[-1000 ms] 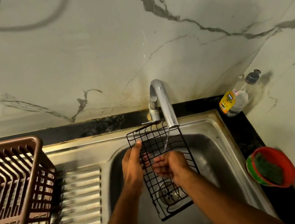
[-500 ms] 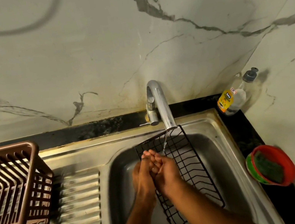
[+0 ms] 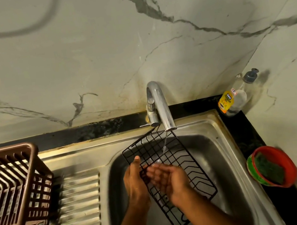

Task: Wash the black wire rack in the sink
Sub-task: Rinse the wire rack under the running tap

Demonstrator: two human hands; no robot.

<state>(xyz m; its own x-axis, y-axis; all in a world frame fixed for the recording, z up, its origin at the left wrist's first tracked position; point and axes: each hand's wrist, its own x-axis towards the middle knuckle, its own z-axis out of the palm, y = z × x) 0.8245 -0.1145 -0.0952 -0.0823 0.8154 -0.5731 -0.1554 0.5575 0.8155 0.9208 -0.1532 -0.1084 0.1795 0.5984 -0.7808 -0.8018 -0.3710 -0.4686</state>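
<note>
I have the black wire rack (image 3: 173,159) tilted over the sink (image 3: 217,140) basin, its far edge up just under the tap (image 3: 159,106) spout and its near corner down toward the basin floor. I judge it light, rigid and open-meshed: thin coated wire that will not flex much but offers little flat area, and it is wet, so expect it to be slippery. The best purchase, in my estimate, is the perimeter rod, hooked by curled fingers; single cross wires would bite and let the frame pivot. My left hand (image 3: 136,183) holds the left edge, thumb laid up over the outer rod and the fingers (image 3: 144,174) wrapped behind the mesh. My right hand (image 3: 169,179) lies on the upper face of the grid just right of those fingers, palm side up and fingers loosely cupped; it blurs, so I cannot tell whether it pinches a wire or only rubs across them. A thin stream of water (image 3: 164,143) strikes the grid just beyond the fingers. Well to the right of the hands, on the dark surface (image 3: 245,135), stand a soap bottle (image 3: 233,98) and a red bowl (image 3: 283,160) with a green scrubbing pad (image 3: 269,168). Well to the left sits a brown plastic drying basket (image 3: 10,194), beside the ribbed drainboard (image 3: 79,206).
</note>
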